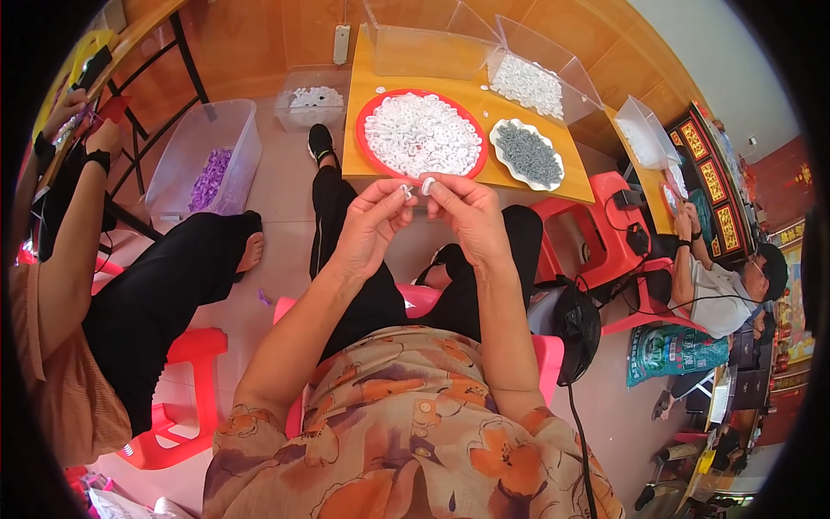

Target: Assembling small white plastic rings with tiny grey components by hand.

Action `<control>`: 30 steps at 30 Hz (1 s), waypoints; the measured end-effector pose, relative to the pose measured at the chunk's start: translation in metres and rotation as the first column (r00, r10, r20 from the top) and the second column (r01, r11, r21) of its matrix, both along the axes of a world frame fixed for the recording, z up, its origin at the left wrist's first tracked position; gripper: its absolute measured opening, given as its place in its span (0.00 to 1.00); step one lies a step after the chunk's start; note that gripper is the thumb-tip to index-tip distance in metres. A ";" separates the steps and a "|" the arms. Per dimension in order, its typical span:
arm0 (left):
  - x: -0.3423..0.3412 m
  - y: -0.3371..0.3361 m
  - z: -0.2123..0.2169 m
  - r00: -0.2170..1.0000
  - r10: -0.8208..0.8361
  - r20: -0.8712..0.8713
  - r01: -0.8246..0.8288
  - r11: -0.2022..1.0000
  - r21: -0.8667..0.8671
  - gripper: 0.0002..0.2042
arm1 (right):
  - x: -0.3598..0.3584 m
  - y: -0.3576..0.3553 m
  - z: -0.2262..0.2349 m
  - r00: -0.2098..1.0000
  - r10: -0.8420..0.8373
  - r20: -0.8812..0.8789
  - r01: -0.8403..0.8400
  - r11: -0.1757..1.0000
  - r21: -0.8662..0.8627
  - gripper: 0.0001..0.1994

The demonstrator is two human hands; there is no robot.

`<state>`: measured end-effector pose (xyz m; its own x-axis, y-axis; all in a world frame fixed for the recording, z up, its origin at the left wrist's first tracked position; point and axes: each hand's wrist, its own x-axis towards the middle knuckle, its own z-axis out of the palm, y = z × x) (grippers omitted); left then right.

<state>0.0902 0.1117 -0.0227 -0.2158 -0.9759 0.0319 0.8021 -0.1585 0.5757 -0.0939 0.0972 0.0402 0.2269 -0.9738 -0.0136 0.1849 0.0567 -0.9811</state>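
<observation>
A tiled floor with orange wood panelling behind fills the frame, and a low yellow table [380,130] stands in the upper middle. Just below its near edge, the left hand [370,227] pinches a small white piece [406,190] between thumb and fingertips, and the right hand [471,216] is clamped on a white ring [427,185] the same way; the two parts sit almost touching, not yet joined as far as I can tell. The red tray [422,134] above the hands is heaped with white rings and the oval dish [526,154] right of it is full of grey parts, so most of the work looks left to do. No heap of joined parts can be told apart. Room is tight: the table edge lies just beyond the fingertips, a seated person's arm [73,251] crowds the left of the frame, and a red stool [588,233] stands near on the right.
</observation>
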 end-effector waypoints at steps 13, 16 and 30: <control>-0.011 0.000 -0.002 0.905 0.200 0.377 -0.164 0.979 -0.124 0.09 | -0.003 -0.002 -0.012 0.994 -0.062 -0.096 0.059 0.998 -0.029 0.14; -0.010 0.000 -0.003 0.894 0.225 0.387 -0.192 0.974 -0.121 0.08 | -0.001 0.000 -0.009 0.992 -0.070 -0.108 0.068 0.998 -0.015 0.13; -0.015 0.003 -0.001 0.840 0.339 0.423 -0.275 0.939 -0.207 0.06 | 0.008 0.004 -0.008 0.969 -0.126 -0.210 0.098 0.985 -0.143 0.12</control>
